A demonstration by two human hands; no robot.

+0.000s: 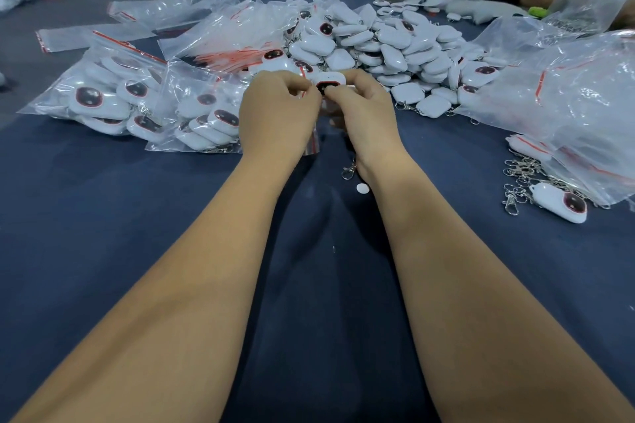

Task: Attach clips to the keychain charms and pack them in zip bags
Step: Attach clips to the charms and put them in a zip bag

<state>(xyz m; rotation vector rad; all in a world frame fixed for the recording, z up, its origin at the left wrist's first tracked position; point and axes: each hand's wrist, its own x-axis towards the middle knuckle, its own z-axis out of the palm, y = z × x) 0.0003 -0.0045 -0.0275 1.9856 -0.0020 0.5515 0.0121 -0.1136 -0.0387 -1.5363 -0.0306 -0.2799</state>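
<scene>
We pinched a charm (pixel 328 84) above the table (pixel 103 216) between left hand (pixel 276 113) and right hand (pixel 360 113), fingers curled, probably easing it into a bag (pixel 311 144); its clip (pixel 348 170) dangled below.

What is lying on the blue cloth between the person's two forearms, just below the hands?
In the head view, a metal clip and a small white disc lie there beside the right wrist; the rest of the blue cloth is bare.

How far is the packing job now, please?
Done: filled zip bags lie at left. In hand: left hand and right hand hold one charm at a small bag. Left: a large heap of loose charms and spare clips.
</scene>
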